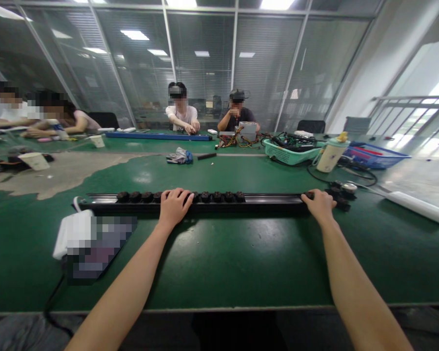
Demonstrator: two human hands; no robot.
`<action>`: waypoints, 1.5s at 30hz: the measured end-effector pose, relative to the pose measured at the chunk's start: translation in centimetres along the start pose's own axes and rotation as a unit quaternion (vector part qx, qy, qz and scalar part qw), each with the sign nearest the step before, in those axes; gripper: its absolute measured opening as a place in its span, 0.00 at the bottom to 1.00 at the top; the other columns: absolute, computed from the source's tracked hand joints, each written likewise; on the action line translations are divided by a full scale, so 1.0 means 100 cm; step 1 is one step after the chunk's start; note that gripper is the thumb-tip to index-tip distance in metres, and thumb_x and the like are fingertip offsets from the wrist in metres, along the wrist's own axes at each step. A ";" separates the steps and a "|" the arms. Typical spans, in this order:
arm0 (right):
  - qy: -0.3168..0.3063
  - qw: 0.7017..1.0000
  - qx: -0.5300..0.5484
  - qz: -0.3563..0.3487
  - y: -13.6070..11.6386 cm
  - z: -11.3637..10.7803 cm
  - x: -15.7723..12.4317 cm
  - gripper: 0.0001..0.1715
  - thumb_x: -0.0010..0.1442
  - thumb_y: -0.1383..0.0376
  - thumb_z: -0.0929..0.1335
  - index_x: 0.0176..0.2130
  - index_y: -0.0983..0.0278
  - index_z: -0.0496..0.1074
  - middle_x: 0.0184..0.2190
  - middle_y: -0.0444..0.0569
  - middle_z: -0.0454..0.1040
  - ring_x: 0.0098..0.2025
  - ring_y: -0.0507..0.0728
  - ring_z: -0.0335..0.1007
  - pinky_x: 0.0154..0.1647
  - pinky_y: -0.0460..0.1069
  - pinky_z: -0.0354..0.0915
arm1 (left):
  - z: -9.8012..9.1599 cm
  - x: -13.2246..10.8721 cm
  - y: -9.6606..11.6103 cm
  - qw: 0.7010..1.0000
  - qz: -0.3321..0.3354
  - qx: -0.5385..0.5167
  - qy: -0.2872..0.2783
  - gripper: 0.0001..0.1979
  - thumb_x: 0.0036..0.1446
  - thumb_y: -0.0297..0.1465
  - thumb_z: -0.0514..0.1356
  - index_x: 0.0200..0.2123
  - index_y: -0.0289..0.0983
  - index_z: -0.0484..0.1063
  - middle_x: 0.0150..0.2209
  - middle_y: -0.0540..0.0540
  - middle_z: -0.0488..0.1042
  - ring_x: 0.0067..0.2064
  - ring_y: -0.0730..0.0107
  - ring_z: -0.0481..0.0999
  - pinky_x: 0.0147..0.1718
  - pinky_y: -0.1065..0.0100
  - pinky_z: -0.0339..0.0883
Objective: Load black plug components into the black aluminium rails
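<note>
A long black metal channel [223,208], which looks like a power strip housing, lies lengthwise across the green table in front of me. A row of several round black sockets [217,196] sits along its left and middle part. My left hand [174,207] is closed over the channel and row, its fingers bent across some sockets and hiding them. At the right end, my right hand [321,204] pinches a small black socket [308,195] at the channel's opening. Just beyond that hand lie several loose black sockets [342,201].
A white adapter [73,231] and a phone-like slab [102,248] lie at the left. A green basket [290,155], a cream bottle [331,155] and a blue basket [384,157] stand back right. People sit across the table, one by a blue strip [157,136].
</note>
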State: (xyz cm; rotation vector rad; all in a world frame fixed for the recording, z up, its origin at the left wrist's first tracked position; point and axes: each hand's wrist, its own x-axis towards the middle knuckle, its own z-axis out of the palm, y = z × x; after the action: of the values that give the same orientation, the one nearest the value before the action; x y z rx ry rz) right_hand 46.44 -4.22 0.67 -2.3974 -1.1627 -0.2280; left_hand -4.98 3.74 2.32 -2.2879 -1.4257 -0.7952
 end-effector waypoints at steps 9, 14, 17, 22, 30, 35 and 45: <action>0.022 0.999 -0.001 0.045 0.009 0.003 0.002 0.26 0.64 0.55 0.63 0.53 0.67 0.76 0.52 0.67 0.69 0.54 0.71 0.61 0.54 0.64 0.56 | 0.002 0.001 0.000 1.000 -0.004 -0.015 -0.003 0.22 0.72 0.44 0.46 0.48 0.43 0.78 0.49 0.40 0.79 0.53 0.52 0.74 0.57 0.49 0.55; 0.038 0.996 0.007 0.083 0.020 0.006 0.008 0.27 0.65 0.55 0.64 0.56 0.68 0.75 0.54 0.68 0.68 0.57 0.73 0.60 0.56 0.65 0.55 | 0.001 0.001 0.000 1.000 -0.004 -0.018 -0.005 0.23 0.72 0.44 0.46 0.49 0.42 0.78 0.49 0.39 0.79 0.54 0.52 0.74 0.57 0.49 0.55; 0.059 0.992 0.023 0.108 0.030 0.009 0.011 0.27 0.64 0.55 0.65 0.56 0.68 0.74 0.55 0.69 0.68 0.58 0.75 0.60 0.57 0.67 0.54 | 0.001 0.001 0.000 1.000 -0.001 -0.011 -0.005 0.23 0.72 0.44 0.46 0.48 0.43 0.78 0.49 0.40 0.79 0.54 0.53 0.74 0.57 0.49 0.55; 0.085 0.974 0.051 0.204 0.045 0.014 0.008 0.25 0.62 0.59 0.66 0.53 0.70 0.76 0.58 0.74 0.65 0.62 0.79 0.57 0.58 0.70 0.52 | 0.001 0.000 -0.002 1.000 0.001 -0.008 -0.002 0.22 0.72 0.44 0.46 0.48 0.43 0.78 0.49 0.40 0.79 0.53 0.53 0.74 0.57 0.50 0.55; 0.106 0.949 0.057 0.293 0.039 0.010 0.000 0.39 0.63 0.65 0.66 0.69 0.71 0.57 0.69 0.80 0.49 0.72 0.80 0.45 0.65 0.72 0.46 | -0.001 0.000 0.000 1.000 0.003 0.007 0.000 0.22 0.72 0.44 0.46 0.48 0.42 0.78 0.48 0.41 0.79 0.52 0.54 0.74 0.57 0.51 0.56; 0.187 0.970 0.070 0.136 -0.003 -0.006 -0.011 0.24 0.63 0.68 0.63 0.57 0.71 0.71 0.60 0.73 0.61 0.62 0.76 0.55 0.58 0.68 0.52 | 0.000 0.000 0.000 1.000 -0.002 -0.005 0.002 0.22 0.72 0.44 0.47 0.48 0.42 0.78 0.48 0.40 0.79 0.52 0.54 0.75 0.57 0.50 0.55; 0.021 0.903 0.186 -0.386 -0.154 -0.050 -0.115 0.20 0.72 0.58 0.60 0.53 0.60 0.74 0.48 0.55 0.69 0.51 0.63 0.62 0.52 0.57 0.57 | -0.005 -0.002 -0.001 1.000 0.003 -0.009 0.003 0.22 0.72 0.43 0.47 0.48 0.41 0.78 0.48 0.40 0.79 0.52 0.53 0.75 0.56 0.50 0.56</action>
State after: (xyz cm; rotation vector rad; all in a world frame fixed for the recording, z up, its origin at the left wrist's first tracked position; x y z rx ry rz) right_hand 27.52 -6.37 6.29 -1.5035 -1.8910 -0.2693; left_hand -5.23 3.39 2.59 -2.2992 -1.4148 -0.8158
